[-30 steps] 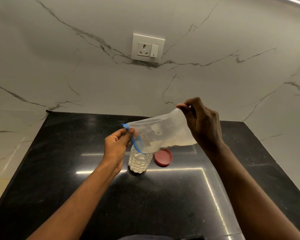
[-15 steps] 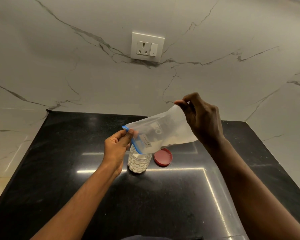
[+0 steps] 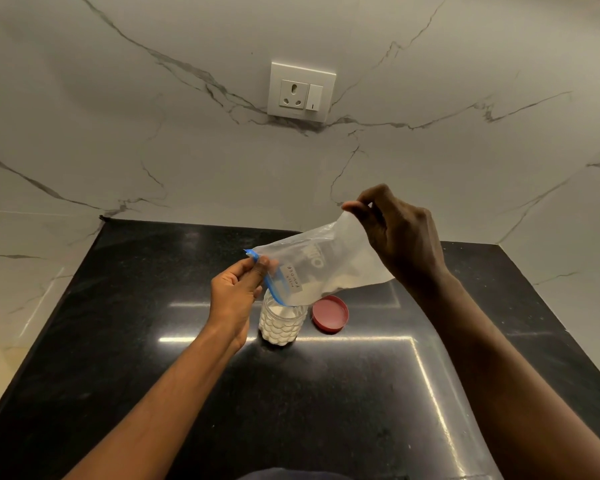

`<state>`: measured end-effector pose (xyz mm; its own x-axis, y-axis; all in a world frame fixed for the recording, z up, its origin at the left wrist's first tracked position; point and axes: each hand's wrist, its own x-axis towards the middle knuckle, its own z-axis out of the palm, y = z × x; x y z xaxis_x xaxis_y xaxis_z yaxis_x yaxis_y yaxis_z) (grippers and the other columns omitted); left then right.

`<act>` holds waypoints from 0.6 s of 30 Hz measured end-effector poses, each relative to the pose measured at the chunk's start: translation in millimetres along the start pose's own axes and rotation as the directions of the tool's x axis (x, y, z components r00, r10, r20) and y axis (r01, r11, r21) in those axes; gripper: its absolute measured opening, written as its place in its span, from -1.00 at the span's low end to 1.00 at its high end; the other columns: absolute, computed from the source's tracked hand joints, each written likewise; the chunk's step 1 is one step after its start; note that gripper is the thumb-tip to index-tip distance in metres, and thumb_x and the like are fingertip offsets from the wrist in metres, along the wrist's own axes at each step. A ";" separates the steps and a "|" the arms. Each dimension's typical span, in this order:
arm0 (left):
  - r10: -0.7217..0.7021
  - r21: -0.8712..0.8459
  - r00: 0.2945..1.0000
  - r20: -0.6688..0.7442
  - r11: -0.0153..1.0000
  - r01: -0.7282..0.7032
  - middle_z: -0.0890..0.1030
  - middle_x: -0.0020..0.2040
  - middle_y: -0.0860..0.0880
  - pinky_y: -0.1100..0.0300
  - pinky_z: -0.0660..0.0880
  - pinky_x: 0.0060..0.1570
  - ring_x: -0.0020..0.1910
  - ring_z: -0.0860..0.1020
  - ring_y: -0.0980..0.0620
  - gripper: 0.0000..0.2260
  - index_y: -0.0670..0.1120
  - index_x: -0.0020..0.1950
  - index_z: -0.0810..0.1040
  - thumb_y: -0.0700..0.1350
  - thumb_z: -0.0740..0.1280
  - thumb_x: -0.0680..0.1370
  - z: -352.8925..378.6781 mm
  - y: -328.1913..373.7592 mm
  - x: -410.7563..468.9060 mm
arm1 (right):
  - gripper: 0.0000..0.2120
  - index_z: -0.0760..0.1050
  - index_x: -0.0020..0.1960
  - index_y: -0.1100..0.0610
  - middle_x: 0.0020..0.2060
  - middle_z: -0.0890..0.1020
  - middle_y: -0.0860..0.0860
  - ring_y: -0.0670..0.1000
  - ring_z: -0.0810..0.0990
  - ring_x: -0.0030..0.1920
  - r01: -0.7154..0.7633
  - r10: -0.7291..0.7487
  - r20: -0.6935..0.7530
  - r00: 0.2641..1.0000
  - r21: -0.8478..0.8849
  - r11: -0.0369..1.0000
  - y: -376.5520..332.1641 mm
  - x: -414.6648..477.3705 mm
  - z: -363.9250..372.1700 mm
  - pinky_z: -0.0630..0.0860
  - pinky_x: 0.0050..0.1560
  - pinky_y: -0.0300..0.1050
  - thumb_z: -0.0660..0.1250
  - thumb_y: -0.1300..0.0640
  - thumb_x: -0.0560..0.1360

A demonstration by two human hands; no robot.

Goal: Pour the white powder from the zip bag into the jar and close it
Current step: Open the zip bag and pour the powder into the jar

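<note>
I see zip bag (image 3: 326,265) mid-frame, tilted, blue zip mouth low over jar (image 3: 282,322); left hand (image 3: 238,294) pinching blue zip edge, right hand (image 3: 400,237) pinching raised bottom corner; bag thin, limp, nearly spent I reckon, so I'd keep grip at those two corners, film likely slippery; jar looks light, tippy under bag's nudge; red lid (image 3: 330,313) just right of jar, flat on black counter (image 3: 153,341); plenty open counter below centre; wall close behind
</note>
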<state>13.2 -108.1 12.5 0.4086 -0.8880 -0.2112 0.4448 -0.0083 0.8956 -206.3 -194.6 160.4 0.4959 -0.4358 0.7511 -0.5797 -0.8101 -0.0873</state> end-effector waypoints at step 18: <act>-0.005 0.022 1.000 -0.006 1.000 0.005 0.80 0.07 -0.04 -0.18 0.57 0.35 0.16 0.73 -0.02 -0.76 -0.04 0.12 0.75 0.00 0.53 0.49 -1.3 2.8 -4.1 | -0.71 0.56 -0.05 0.28 -0.43 0.51 -0.03 -0.01 0.45 -0.51 -0.011 0.011 0.002 1.000 -0.001 1.000 -10.5 4.4 -1.6 0.47 -0.54 -0.02 0.43 0.03 0.60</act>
<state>13.8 -103.9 15.4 0.4113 -0.8849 -0.2184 0.4292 -0.0234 0.9029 -199.1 -187.4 165.6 0.4912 -0.4453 0.7486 -0.5856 -0.8051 -0.0946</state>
